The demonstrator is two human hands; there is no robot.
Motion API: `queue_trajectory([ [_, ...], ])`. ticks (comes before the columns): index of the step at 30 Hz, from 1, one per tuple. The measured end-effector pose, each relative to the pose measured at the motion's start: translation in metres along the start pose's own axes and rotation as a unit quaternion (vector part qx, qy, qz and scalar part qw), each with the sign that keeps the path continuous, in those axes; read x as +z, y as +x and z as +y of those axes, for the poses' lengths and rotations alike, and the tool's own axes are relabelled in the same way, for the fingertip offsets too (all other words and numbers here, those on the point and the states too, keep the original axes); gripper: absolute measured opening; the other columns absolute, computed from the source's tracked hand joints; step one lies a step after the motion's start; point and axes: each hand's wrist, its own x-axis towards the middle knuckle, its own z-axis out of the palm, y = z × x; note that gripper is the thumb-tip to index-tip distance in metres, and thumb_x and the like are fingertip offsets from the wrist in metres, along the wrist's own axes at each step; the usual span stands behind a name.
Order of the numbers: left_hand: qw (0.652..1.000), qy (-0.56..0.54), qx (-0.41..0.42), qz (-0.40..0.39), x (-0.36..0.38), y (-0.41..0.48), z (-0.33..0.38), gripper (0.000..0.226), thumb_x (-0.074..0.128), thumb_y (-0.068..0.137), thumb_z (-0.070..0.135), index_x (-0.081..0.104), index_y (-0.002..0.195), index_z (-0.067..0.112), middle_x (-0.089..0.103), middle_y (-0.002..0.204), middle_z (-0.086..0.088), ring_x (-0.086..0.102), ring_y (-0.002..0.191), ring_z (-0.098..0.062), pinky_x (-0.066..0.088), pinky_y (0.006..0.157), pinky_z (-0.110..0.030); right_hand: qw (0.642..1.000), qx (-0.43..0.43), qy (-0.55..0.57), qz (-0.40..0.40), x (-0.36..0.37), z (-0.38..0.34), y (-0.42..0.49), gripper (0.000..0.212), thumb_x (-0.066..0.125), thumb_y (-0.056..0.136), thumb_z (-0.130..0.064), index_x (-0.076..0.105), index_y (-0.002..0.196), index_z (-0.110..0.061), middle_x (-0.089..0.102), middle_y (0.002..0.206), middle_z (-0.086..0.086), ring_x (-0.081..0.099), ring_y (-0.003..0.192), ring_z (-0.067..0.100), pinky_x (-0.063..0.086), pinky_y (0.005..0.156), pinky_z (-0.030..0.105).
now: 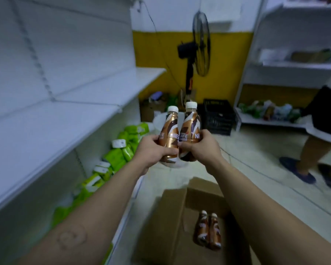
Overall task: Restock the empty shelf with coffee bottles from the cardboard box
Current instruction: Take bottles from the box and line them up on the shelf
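Hands mid-frame — left hand [153,150] and right hand [203,148] each wrapped around an upright coffee bottle [169,131], side by side — above the cardboard box [161,226].

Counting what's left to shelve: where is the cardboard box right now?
In the head view, the cardboard box sits open on the floor, low centre, beneath the forearms, holding two coffee bottles.

There is one view only, from a wide-angle camera on the person's head, looking forward and down along both forearms. The left hand [151,148] and right hand [203,148] sit near the middle of the frame, close to the lens. The shelf [65,119] runs left of the hands, the box [172,217] lies below them, and the fan [201,44] stands beyond. Edges curve and blur.
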Motion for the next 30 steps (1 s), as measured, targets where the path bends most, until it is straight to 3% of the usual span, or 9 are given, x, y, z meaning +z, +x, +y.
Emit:
queue_trajectory([
  [3,0.997,-0.013,0.048,0.063,-0.053,-0.025,0.030,0.057,0.093,0.052,0.011,0.064,0.102,0.012,0.071,0.093,-0.001,0.070,0.072,-0.006,0.056,0.057,-0.023,0.997,-0.060,0.042,-0.016,0.025,-0.056,-0.014,0.055,0.089,0.059,-0.032,0.057,0.103,-0.024,0.068,0.089,-0.009,0.066,0.079,0.007,0.058,0.069,0.029],
  [5,0.992,-0.001,0.070,0.110,-0.089,-0.045,0.044,0.063,0.091,0.057,0.018,0.062,0.112,0.011,0.069,0.103,-0.004,0.069,0.087,-0.015,0.058,0.075,-0.032,0.993,-0.089,0.063,-0.038,0.048,-0.088,-0.024,0.053,0.089,0.057,-0.032,0.056,0.098,-0.024,0.069,0.090,-0.005,0.067,0.081,0.013,0.058,0.076,0.041],
  [7,0.984,0.019,0.085,0.158,-0.127,-0.064,0.054,0.062,0.090,0.060,0.023,0.060,0.114,0.016,0.068,0.108,-0.002,0.067,0.091,-0.015,0.057,0.077,-0.032,0.988,-0.118,0.076,-0.067,0.075,-0.117,-0.034,0.053,0.089,0.057,-0.032,0.054,0.097,-0.023,0.070,0.093,-0.002,0.068,0.085,0.020,0.056,0.079,0.048],
  [10,0.968,0.043,0.088,0.229,-0.179,-0.094,0.065,0.066,0.091,0.057,0.021,0.055,0.113,0.020,0.067,0.104,0.000,0.067,0.090,-0.016,0.057,0.079,-0.040,0.978,-0.156,0.088,-0.103,0.116,-0.157,-0.054,0.056,0.089,0.056,-0.035,0.055,0.098,-0.023,0.069,0.089,-0.006,0.068,0.083,0.015,0.058,0.075,0.042],
  [16,0.920,0.154,0.041,0.357,-0.273,-0.163,0.058,0.072,0.092,0.051,0.031,0.048,0.108,0.023,0.062,0.098,0.009,0.061,0.085,-0.007,0.053,0.074,-0.030,0.949,-0.203,0.098,-0.221,0.208,-0.206,-0.108,0.052,0.089,0.054,-0.038,0.051,0.089,-0.029,0.067,0.086,-0.011,0.066,0.076,0.007,0.055,0.066,0.030],
  [19,0.895,0.193,0.008,0.402,-0.308,-0.197,0.044,0.072,0.092,0.051,0.031,0.044,0.104,0.023,0.059,0.093,0.012,0.057,0.080,0.000,0.046,0.064,-0.021,0.930,-0.218,0.098,-0.279,0.249,-0.220,-0.138,0.053,0.089,0.054,-0.036,0.051,0.090,-0.030,0.068,0.085,-0.011,0.066,0.073,0.005,0.052,0.055,0.022],
  [24,0.853,0.237,-0.051,0.461,-0.349,-0.245,0.025,0.073,0.092,0.051,0.032,0.040,0.101,0.024,0.060,0.091,0.011,0.058,0.075,-0.002,0.040,0.055,-0.018,0.904,-0.233,0.079,-0.350,0.310,-0.232,-0.182,0.056,0.088,0.056,-0.036,0.052,0.097,-0.028,0.067,0.089,-0.011,0.066,0.080,0.008,0.057,0.076,0.037],
  [27,0.828,0.279,-0.081,0.480,-0.359,-0.265,0.015,0.069,0.089,0.057,0.035,0.040,0.105,0.022,0.062,0.099,0.005,0.062,0.085,-0.013,0.051,0.067,-0.029,0.889,-0.237,0.072,-0.385,0.338,-0.234,-0.200,0.056,0.089,0.057,-0.033,0.053,0.099,-0.026,0.068,0.092,-0.010,0.066,0.083,0.010,0.056,0.077,0.036],
  [30,0.812,0.332,-0.100,0.469,-0.365,-0.280,0.004,0.064,0.079,0.070,0.040,0.044,0.119,0.017,0.062,0.112,0.000,0.060,0.099,-0.020,0.052,0.084,-0.040,0.876,-0.255,0.050,-0.406,0.358,-0.239,-0.210,0.058,0.089,0.057,-0.034,0.052,0.101,-0.025,0.067,0.091,-0.010,0.065,0.083,0.012,0.054,0.075,0.033],
])
